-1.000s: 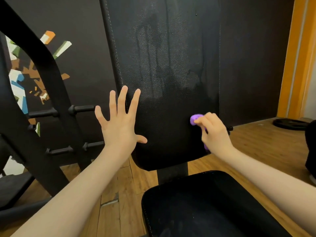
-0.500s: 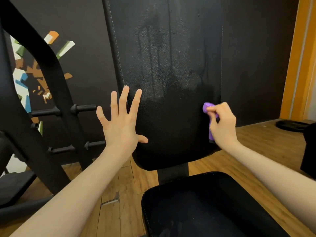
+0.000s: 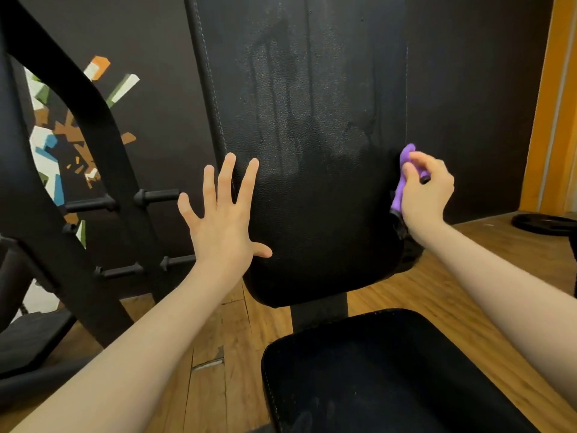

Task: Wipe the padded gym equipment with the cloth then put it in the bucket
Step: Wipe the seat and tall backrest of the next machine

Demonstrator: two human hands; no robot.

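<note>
Room: dark wall (image 3: 468, 89), wood floor (image 3: 468, 267), black rack (image 3: 93, 195) at left.
Pad: upright black backrest (image 3: 312, 135), streaked wet; seat (image 3: 374, 370) below it.
Cloth: purple cloth (image 3: 406, 157) at the backrest's right edge.
Right hand (image 3: 426, 190): fingers clamped on the cloth.
Left hand (image 3: 223, 220): fingers spread apart, over the backrest's left edge.
Floor, far right: weight plate (image 3: 543, 223).
Containers: none visible.
</note>
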